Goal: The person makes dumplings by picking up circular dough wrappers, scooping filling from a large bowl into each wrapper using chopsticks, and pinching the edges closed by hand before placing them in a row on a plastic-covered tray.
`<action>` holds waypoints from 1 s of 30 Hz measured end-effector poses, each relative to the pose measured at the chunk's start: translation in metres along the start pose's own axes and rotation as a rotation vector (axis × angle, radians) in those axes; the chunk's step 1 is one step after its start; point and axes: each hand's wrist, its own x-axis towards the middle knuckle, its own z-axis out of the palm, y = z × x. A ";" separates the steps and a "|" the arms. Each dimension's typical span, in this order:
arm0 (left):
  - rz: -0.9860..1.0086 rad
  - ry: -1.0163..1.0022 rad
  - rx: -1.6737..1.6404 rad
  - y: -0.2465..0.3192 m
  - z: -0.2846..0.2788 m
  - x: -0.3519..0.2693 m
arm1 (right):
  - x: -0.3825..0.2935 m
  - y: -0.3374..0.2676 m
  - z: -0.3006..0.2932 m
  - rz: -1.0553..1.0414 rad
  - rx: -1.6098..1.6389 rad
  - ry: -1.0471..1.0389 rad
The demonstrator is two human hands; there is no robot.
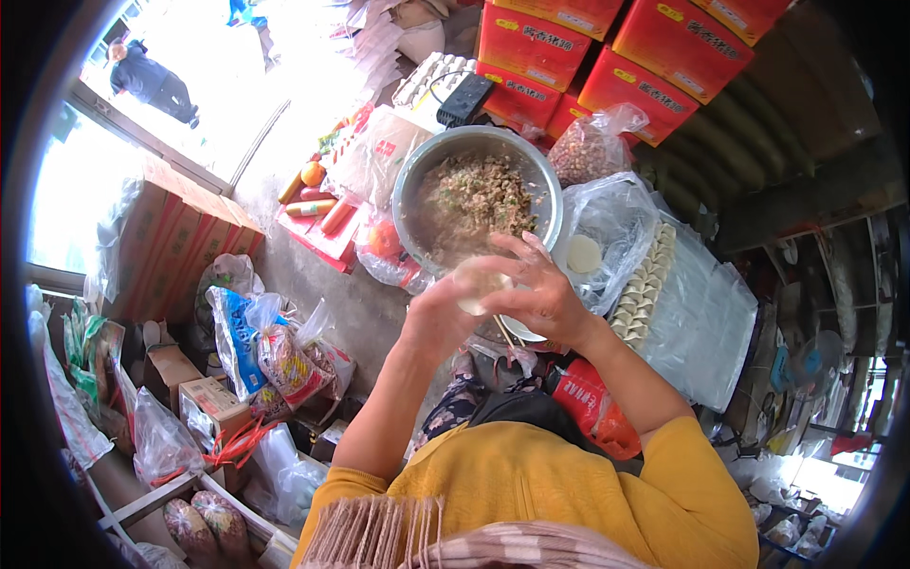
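Note:
A round dough wrapper (478, 290) with some filling on it lies between my two hands, over the near rim of a metal basin. My left hand (444, 306) holds its left side, and the fingers of my right hand (537, 288) are at its right edge. Minced filling with green bits (483, 195) lies in the metal basin (549, 174). Chopsticks (506, 333) show below my hands, beside a partly hidden white bowl (522, 327). To the right, a flat round wrapper (584, 254) lies on clear plastic, near rows of folded dumplings (643, 284) on a plastic-covered tray (700, 320).
Red cartons (533, 43) are stacked beyond the basin, near a bag of nuts or beans (586, 146). Packaged sausages (313, 208) lie on a red box to the left. Bagged goods (291, 355) and cartons (178, 249) stand farther left. A person (153, 82) is outside the doorway.

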 end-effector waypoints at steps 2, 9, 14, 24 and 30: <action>0.023 0.071 0.250 -0.009 0.010 -0.002 | -0.001 -0.004 -0.010 0.048 0.117 0.021; 0.174 0.119 0.885 -0.046 0.048 0.000 | -0.019 -0.036 -0.037 0.422 0.481 0.197; 0.187 0.089 1.001 -0.068 0.069 0.009 | -0.039 -0.038 -0.064 0.313 0.374 0.191; 0.328 -0.017 0.874 -0.128 0.101 0.047 | -0.090 -0.036 -0.115 0.350 0.270 0.421; 0.092 -0.012 0.186 -0.176 0.121 0.061 | -0.124 -0.037 -0.134 0.550 0.735 0.466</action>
